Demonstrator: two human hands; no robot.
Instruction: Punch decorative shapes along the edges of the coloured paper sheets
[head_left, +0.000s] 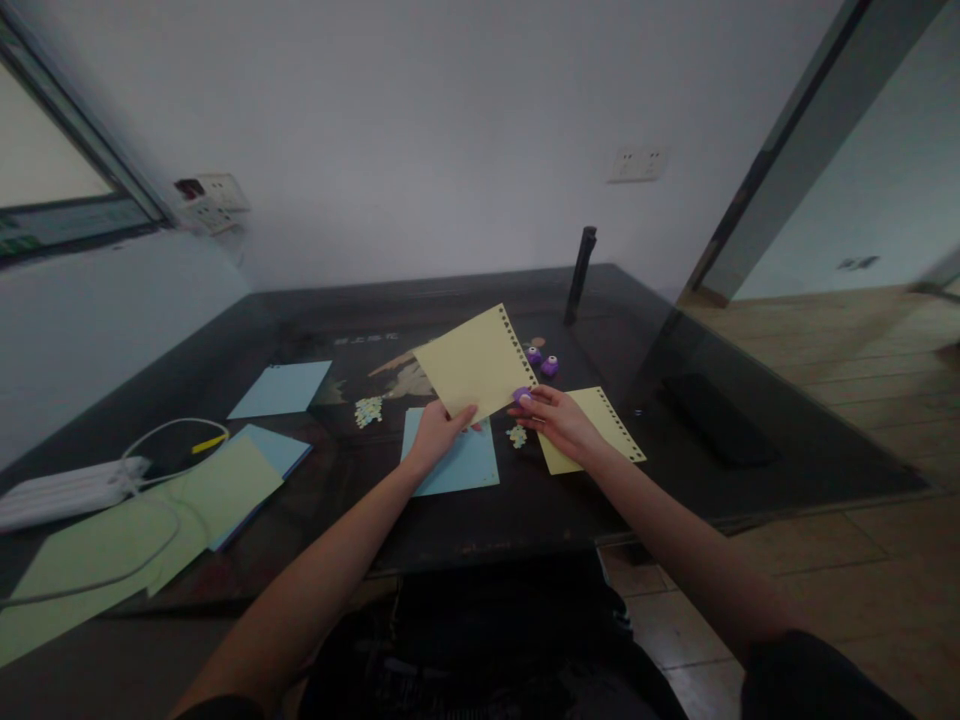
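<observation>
My left hand grips the lower corner of a pale yellow sheet of paper, tilted above the table. A row of small holes runs along the sheet's right edge. At its lower right corner, the fingers of my right hand are closed on a small purple craft punch. Two more purple punches stand just behind. Beneath my hands lie a light blue sheet and another yellow sheet with holes along its edge. Small paper cutouts are heaped between them, with a larger heap farther left.
Another blue sheet lies at the table's back left. Green sheets overlap blue ones at the left, beside a white power strip and its cable. A black upright post and a dark flat object are at the right.
</observation>
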